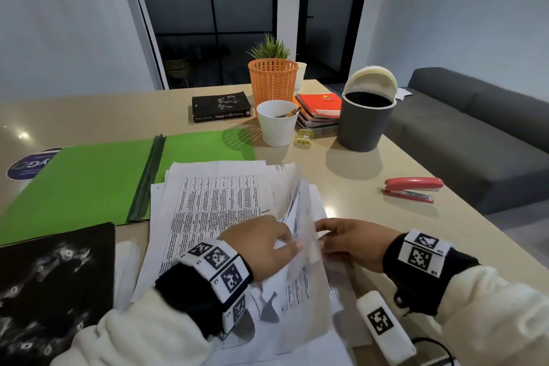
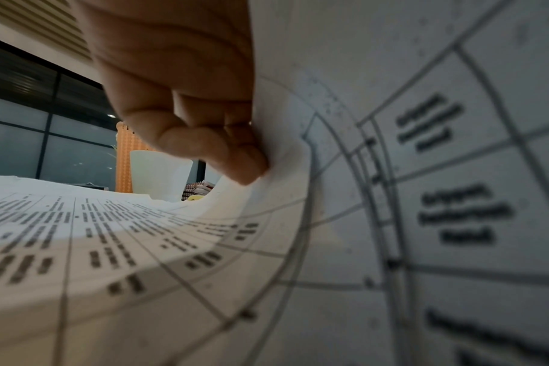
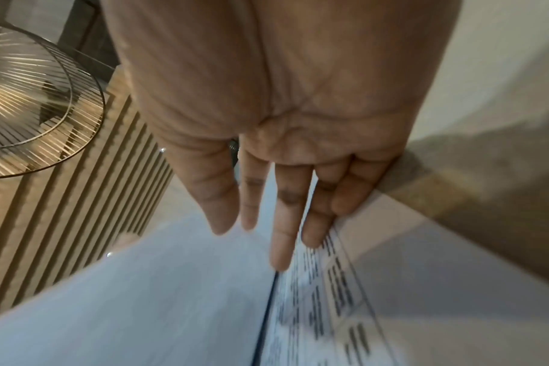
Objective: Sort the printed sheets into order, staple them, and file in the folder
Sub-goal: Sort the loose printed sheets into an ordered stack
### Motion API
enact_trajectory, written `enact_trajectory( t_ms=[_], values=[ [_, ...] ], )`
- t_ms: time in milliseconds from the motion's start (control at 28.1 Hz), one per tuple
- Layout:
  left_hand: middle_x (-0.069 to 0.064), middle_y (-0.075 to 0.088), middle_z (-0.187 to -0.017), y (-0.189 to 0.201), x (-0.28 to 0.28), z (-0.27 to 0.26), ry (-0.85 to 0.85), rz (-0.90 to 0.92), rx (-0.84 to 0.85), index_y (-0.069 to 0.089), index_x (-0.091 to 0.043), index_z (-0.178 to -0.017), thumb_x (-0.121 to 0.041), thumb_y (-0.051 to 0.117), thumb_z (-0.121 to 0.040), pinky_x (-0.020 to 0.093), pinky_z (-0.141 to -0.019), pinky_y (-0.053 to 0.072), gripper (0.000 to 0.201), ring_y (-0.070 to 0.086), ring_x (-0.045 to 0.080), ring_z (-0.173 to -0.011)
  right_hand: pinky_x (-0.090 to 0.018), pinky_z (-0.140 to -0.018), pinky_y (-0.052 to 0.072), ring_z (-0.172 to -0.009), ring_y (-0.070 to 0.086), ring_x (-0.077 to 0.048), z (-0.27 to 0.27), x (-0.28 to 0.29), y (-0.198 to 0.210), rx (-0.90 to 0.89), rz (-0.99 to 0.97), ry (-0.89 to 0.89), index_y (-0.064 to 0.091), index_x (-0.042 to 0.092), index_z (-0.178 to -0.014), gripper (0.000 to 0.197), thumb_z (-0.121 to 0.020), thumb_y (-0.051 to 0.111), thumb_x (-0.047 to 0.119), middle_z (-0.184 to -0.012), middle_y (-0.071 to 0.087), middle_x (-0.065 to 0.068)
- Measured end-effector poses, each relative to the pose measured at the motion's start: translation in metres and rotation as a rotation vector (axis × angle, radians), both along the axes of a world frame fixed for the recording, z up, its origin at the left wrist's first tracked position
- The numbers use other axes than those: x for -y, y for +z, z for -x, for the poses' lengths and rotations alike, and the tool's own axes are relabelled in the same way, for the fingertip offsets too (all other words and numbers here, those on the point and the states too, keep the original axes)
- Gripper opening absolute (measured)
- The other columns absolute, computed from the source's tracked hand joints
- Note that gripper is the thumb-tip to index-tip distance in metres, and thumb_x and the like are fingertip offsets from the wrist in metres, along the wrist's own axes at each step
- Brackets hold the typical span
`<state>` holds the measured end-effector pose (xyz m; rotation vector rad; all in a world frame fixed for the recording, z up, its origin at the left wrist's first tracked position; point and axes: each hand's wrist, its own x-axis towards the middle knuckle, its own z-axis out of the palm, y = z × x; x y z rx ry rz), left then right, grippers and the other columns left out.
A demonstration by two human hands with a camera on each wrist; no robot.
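Printed sheets (image 1: 214, 202) with tables lie fanned out on the beige table (image 1: 356, 181) in front of me. One sheet (image 1: 300, 211) stands curled up from the pile; in the left wrist view this sheet (image 2: 392, 173) fills the right side. My left hand (image 1: 289, 242) pinches its edge, its fingers (image 2: 235, 158) curled against the paper. My right hand (image 1: 322, 229) lies on the other side of the sheet, its straight fingers (image 3: 282, 235) touching the paper. The open green folder (image 1: 89, 181) lies at the left. A red stapler (image 1: 413, 187) sits at the right, apart from both hands.
Behind the sheets stand a white cup (image 1: 276, 125) with pencils, a grey bin (image 1: 367, 122), an orange basket (image 1: 272, 80), notebooks (image 1: 319, 110), a black book (image 1: 221, 107) and a yellow sharpener (image 1: 303, 137). A black patterned cover (image 1: 53, 291) lies near left. A grey sofa (image 1: 475, 134) borders the table's right edge.
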<state>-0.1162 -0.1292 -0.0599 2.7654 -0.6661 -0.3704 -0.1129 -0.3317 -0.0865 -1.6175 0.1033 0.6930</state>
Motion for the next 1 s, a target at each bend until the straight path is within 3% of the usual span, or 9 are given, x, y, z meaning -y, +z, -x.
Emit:
enact_trajectory(
  t_ms=[143, 249, 356, 463, 570, 677, 784, 926, 998],
  values=[
    [-0.013, 0.046, -0.084, 0.002, 0.002, 0.004, -0.006, -0.017, 0.018, 0.053, -0.032, -0.084, -0.081, 0.025, -0.074, 0.029, -0.07, 0.04, 0.058, 0.051, 0.011, -0.084, -0.024, -0.093, 0.048, -0.088, 0.064, -0.014, 0.004, -0.003, -0.003, 0.069, 0.021, 0.072, 0.063, 0.025, -0.111, 0.037, -0.089, 0.057, -0.004, -0.09, 0.069, -0.005],
    [-0.011, 0.04, -0.08, 0.0, 0.0, 0.002, 0.006, 0.013, 0.007, 0.044, -0.029, -0.075, -0.065, 0.03, -0.088, 0.029, -0.072, 0.039, 0.041, 0.048, 0.013, -0.081, -0.017, -0.081, 0.05, -0.083, 0.066, -0.011, 0.003, -0.002, -0.009, 0.056, -0.002, 0.017, 0.063, 0.019, -0.11, 0.037, -0.09, 0.049, -0.009, -0.088, 0.071, -0.007],
    [-0.008, 0.039, -0.079, -0.003, -0.001, -0.003, -0.011, 0.028, 0.004, 0.034, -0.025, -0.065, -0.044, 0.031, -0.098, 0.028, -0.073, 0.038, 0.038, 0.046, 0.015, -0.08, -0.021, -0.077, 0.055, -0.083, 0.069, -0.015, 0.004, -0.001, -0.011, 0.015, -0.019, -0.03, 0.064, 0.015, -0.105, 0.027, -0.092, 0.05, -0.004, -0.091, 0.073, -0.011],
    [-0.006, 0.04, -0.084, -0.005, -0.001, -0.007, -0.035, 0.008, 0.015, 0.034, -0.023, -0.066, -0.038, 0.034, -0.098, 0.028, -0.074, 0.037, 0.036, 0.044, 0.015, -0.081, -0.035, -0.101, 0.045, -0.096, 0.061, -0.024, 0.005, 0.0, -0.015, -0.009, -0.025, -0.08, 0.063, 0.012, -0.108, 0.022, -0.091, 0.053, 0.0, -0.101, 0.072, -0.018],
    [-0.01, 0.041, -0.083, -0.006, -0.002, -0.006, -0.045, 0.038, 0.016, 0.044, -0.022, -0.077, -0.042, 0.041, -0.096, 0.028, -0.074, 0.037, 0.027, 0.045, 0.012, -0.082, -0.042, -0.106, 0.037, -0.095, 0.052, -0.027, 0.005, 0.001, -0.016, -0.013, -0.039, -0.087, 0.061, 0.013, -0.111, 0.023, -0.091, 0.053, 0.002, -0.105, 0.07, -0.021],
    [-0.013, 0.045, -0.085, -0.006, 0.0, -0.003, -0.043, 0.099, 0.002, 0.05, -0.026, -0.083, -0.049, 0.044, -0.092, 0.028, -0.077, 0.039, 0.025, 0.049, 0.01, -0.086, -0.028, -0.089, 0.044, -0.083, 0.053, -0.018, 0.004, 0.001, -0.015, 0.009, -0.02, -0.065, 0.059, 0.018, -0.114, 0.027, -0.092, 0.053, 0.004, -0.092, 0.074, -0.012],
    [-0.013, 0.046, -0.09, -0.007, 0.006, 0.001, -0.052, 0.055, -0.049, 0.054, -0.028, -0.088, -0.061, 0.045, -0.086, 0.029, -0.074, 0.036, 0.034, 0.05, 0.01, -0.088, -0.033, -0.101, 0.043, -0.086, 0.061, -0.016, 0.003, 0.0, -0.014, 0.02, -0.025, -0.064, 0.058, 0.019, -0.113, 0.024, -0.092, 0.055, 0.008, -0.086, 0.073, -0.006],
    [-0.011, 0.051, -0.096, -0.004, 0.009, 0.004, -0.061, 0.022, -0.107, 0.05, -0.036, -0.079, -0.072, 0.044, -0.078, 0.028, -0.072, 0.036, 0.037, 0.052, 0.01, -0.088, -0.027, -0.098, 0.047, -0.09, 0.066, -0.013, 0.007, -0.004, -0.011, 0.051, -0.018, -0.023, 0.056, 0.017, -0.113, 0.025, -0.089, 0.062, 0.023, -0.097, 0.071, -0.009],
    [-0.012, 0.05, -0.095, -0.004, 0.009, 0.005, -0.055, 0.028, -0.113, 0.047, -0.038, -0.074, -0.075, 0.043, -0.075, 0.028, -0.069, 0.035, 0.037, 0.051, 0.009, -0.085, -0.038, -0.104, 0.043, -0.1, 0.064, -0.021, 0.009, -0.006, -0.011, 0.055, -0.014, 0.01, 0.056, 0.012, -0.114, 0.042, -0.08, 0.07, 0.032, -0.107, 0.069, -0.014]
  ],
)
